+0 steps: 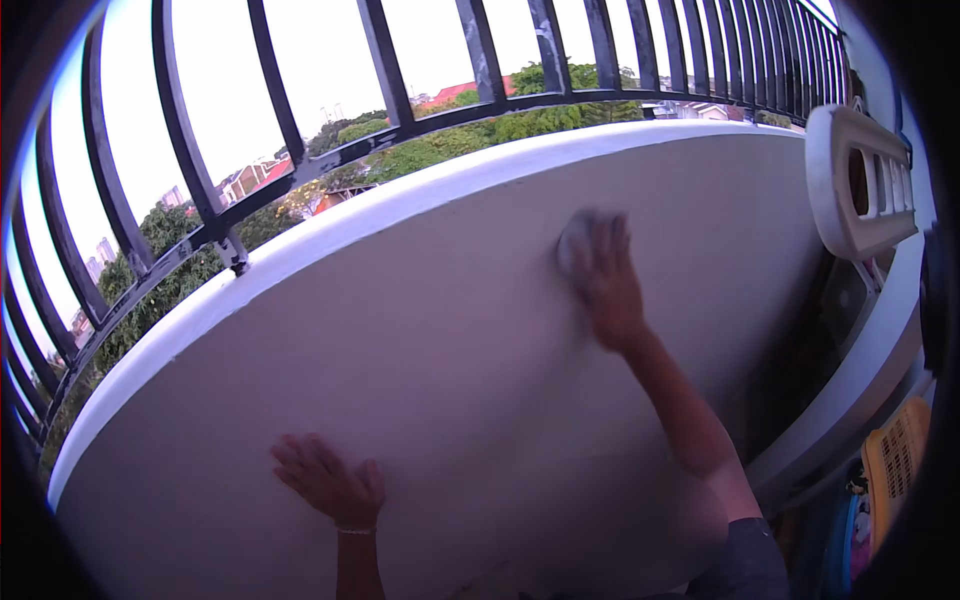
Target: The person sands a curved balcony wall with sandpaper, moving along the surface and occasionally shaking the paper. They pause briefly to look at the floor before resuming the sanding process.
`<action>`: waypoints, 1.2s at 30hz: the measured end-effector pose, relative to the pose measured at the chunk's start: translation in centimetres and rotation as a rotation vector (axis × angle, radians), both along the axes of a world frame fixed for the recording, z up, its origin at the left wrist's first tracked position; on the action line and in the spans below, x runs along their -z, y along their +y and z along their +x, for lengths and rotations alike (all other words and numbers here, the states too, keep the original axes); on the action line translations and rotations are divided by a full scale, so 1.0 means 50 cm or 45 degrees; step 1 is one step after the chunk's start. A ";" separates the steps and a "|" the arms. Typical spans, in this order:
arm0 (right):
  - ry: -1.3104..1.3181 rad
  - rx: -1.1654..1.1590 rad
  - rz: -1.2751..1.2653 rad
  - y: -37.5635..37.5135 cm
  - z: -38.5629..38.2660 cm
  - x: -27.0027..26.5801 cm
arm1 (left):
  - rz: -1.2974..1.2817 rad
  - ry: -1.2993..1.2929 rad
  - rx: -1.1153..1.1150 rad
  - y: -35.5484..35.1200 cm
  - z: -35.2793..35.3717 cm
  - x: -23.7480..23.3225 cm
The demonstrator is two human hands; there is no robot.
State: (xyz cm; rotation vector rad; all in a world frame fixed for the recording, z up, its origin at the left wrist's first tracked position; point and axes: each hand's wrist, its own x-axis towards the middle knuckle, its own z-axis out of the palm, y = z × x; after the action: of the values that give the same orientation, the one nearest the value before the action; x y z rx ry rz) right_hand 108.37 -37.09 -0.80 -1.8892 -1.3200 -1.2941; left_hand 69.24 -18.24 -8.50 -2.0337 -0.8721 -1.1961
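Observation:
A grey-painted low wall [430,330] fills the middle of the view. My left hand [328,482], with a thin bracelet at the wrist, lies flat near the wall's lower left part, its fingers spread and nothing in it. Higher up and to the right, my right hand [608,285] presses a pale rounded pad [572,246] against the wall. The fingers of that hand are blurred and cover most of the pad, so its exact kind cannot be made out.
Along the wall's top runs a white ledge [330,240], with a black metal railing [385,60] above it. At right stand a white plastic piece with slots [830,190] and a yellow basket [893,455]. Trees and roofs show beyond the railing.

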 end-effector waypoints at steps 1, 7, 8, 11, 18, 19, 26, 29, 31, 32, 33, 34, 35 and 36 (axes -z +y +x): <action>0.007 0.016 -0.063 -0.021 0.007 0.050 | 0.009 -0.002 0.005 0.002 0.000 0.001; 0.847 -0.032 0.696 -0.070 0.098 0.134 | 0.079 0.004 -0.013 -0.016 0.015 -0.021; 0.921 0.073 0.843 -0.049 0.122 0.113 | 0.088 -0.004 -0.004 -0.018 0.018 -0.027; 0.969 0.071 0.706 -0.051 0.060 -0.026 | -0.005 0.018 0.061 -0.043 0.059 -0.066; -0.045 -0.199 0.359 0.016 -0.006 -0.013 | 0.031 0.146 0.180 -0.092 0.197 -0.187; 0.029 -0.194 0.230 0.011 -0.022 0.011 | 0.047 0.134 0.189 -0.096 0.205 -0.199; 0.228 -0.035 -0.161 -0.087 0.036 0.195 | 0.200 0.025 0.195 -0.101 0.238 -0.296; 0.153 0.023 -0.127 -0.088 0.051 0.147 | 0.328 -0.118 0.189 -0.093 0.245 -0.354; 0.104 0.029 -0.081 -0.081 0.071 0.086 | 0.279 -0.205 0.240 -0.075 0.239 -0.367; 0.101 0.016 -0.047 -0.073 0.083 0.049 | 0.258 -0.249 0.264 -0.070 0.236 -0.372; 0.097 0.002 -0.011 -0.063 0.093 0.015 | 0.282 -0.255 0.279 -0.070 0.235 -0.374; 0.099 -0.008 0.088 -0.050 0.098 -0.017 | 0.306 -0.262 0.294 -0.071 0.234 -0.376; 0.102 -0.018 0.186 -0.033 0.098 -0.051 | 0.329 -0.268 0.309 -0.071 0.232 -0.377; 0.104 -0.027 0.283 -0.013 0.094 -0.084 | 0.315 -0.267 0.326 -0.070 0.228 -0.379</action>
State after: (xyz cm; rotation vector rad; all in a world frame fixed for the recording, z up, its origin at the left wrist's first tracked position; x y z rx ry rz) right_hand 113.08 -37.72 3.41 -1.7508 -1.1037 -1.2817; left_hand 80.64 -21.73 10.45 -1.8805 -0.5346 -1.5961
